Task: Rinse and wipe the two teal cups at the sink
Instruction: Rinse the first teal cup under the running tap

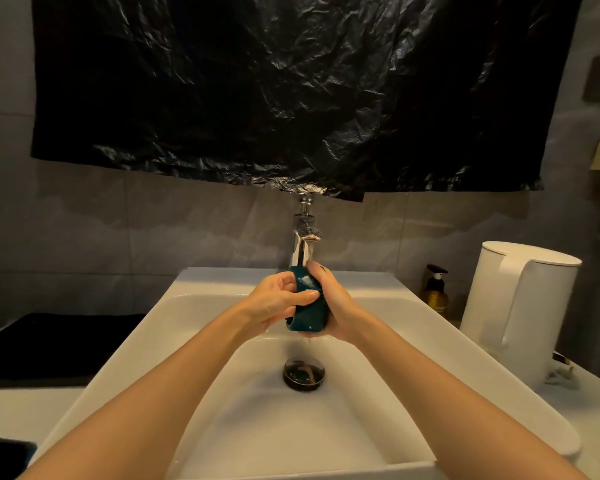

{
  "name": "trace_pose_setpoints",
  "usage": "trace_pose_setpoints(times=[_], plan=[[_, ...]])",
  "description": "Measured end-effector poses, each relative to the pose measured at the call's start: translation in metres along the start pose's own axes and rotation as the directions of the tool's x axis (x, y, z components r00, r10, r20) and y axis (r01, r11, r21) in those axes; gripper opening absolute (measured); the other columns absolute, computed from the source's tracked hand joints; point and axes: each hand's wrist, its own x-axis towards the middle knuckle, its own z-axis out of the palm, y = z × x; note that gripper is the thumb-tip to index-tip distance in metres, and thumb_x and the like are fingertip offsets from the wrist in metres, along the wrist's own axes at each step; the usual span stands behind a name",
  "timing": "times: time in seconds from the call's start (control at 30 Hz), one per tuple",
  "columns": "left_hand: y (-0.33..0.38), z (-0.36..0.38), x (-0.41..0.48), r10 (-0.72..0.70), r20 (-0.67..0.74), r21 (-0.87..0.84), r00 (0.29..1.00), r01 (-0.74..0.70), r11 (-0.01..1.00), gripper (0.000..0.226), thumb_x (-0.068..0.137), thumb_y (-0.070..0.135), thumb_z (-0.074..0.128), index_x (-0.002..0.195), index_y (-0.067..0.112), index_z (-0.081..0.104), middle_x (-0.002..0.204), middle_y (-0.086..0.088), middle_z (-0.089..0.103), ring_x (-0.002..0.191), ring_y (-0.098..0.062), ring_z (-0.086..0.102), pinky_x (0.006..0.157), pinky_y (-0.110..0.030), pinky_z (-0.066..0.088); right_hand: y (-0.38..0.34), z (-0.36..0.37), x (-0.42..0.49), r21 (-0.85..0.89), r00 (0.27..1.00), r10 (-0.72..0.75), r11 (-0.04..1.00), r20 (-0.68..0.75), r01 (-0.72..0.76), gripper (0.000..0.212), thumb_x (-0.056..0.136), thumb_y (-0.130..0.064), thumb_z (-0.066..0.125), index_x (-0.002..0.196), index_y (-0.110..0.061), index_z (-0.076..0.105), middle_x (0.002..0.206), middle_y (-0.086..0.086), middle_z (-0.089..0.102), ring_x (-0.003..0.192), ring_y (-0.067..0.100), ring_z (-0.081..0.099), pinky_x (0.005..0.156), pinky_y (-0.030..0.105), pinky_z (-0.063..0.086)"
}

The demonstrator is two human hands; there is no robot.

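A teal cup (310, 311) is held over the white sink (194, 306), just under the chrome tap (302, 247). Water runs from the tap onto it and drips off below. My right hand (336, 306) grips the cup from the right side. My left hand (278, 299) holds it from the left, fingers curled across its front. The cup is tilted, its opening facing down and toward me. At the bottom left corner a dark teal object (4, 452) shows partly; I cannot tell if it is the second cup.
The drain (304, 374) lies in the basin below the hands. A white kettle (520, 306) and an amber pump bottle (436, 292) stand on the right counter. A black mat (49, 344) lies on the left. Black plastic sheeting (291, 91) hangs over the wall behind.
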Motion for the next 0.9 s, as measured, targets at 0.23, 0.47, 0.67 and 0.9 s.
trace_pose_setpoints(times=[0.23, 0.47, 0.67, 0.9], plan=[[0.0, 0.001, -0.006, 0.048, 0.066, 0.081, 0.997, -0.053, 0.995, 0.037, 0.082, 0.005, 0.07, 0.113, 0.021, 0.058, 0.112, -0.001, 0.068, 0.106, -0.018, 0.063, 0.084, -0.029, 0.055, -0.004, -0.008, -0.005, 0.204, 0.972, 0.223, 0.951, 0.071, -0.233, 0.072, 0.074, -0.077, 0.052, 0.109, -0.017, 0.068, 0.109, 0.013, 0.068, 0.104, 0.033, 0.061, 0.089, 0.045, 0.051], [0.004, 0.009, -0.005, 0.008, 0.011, 0.023, 1.0, -0.008, 1.0, 0.02, 0.092, 0.021, 0.059, 0.11, 0.013, 0.06, 0.109, -0.008, 0.068, 0.101, -0.02, 0.065, 0.075, -0.026, 0.057, -0.002, -0.001, -0.003, 0.104, 0.993, 0.073, 0.993, -0.093, -0.063, 0.051, 0.085, -0.063, 0.044, 0.098, -0.017, 0.064, 0.099, 0.012, 0.066, 0.096, 0.026, 0.059, 0.082, 0.039, 0.051], [0.009, 0.018, 0.002, -0.074, -0.172, -0.201, 0.982, 0.039, 0.979, 0.025, 0.093, 0.028, 0.056, 0.107, 0.008, 0.06, 0.103, -0.009, 0.067, 0.101, -0.023, 0.061, 0.081, -0.031, 0.055, 0.007, 0.006, 0.001, -0.007, 0.989, -0.046, 0.999, -0.138, 0.046, 0.05, 0.089, -0.063, 0.039, 0.118, -0.025, 0.055, 0.113, 0.012, 0.063, 0.1, 0.026, 0.059, 0.073, 0.036, 0.054], [0.008, 0.016, -0.002, -0.065, -0.065, -0.277, 0.996, 0.044, 0.96, 0.025, 0.095, 0.012, 0.053, 0.117, 0.001, 0.056, 0.106, -0.012, 0.066, 0.096, -0.021, 0.063, 0.073, -0.024, 0.056, 0.001, 0.001, -0.005, -0.001, 0.986, -0.014, 1.0, -0.166, 0.014, 0.047, 0.09, -0.06, 0.039, 0.115, -0.023, 0.055, 0.109, 0.011, 0.063, 0.096, 0.024, 0.06, 0.072, 0.036, 0.054]])
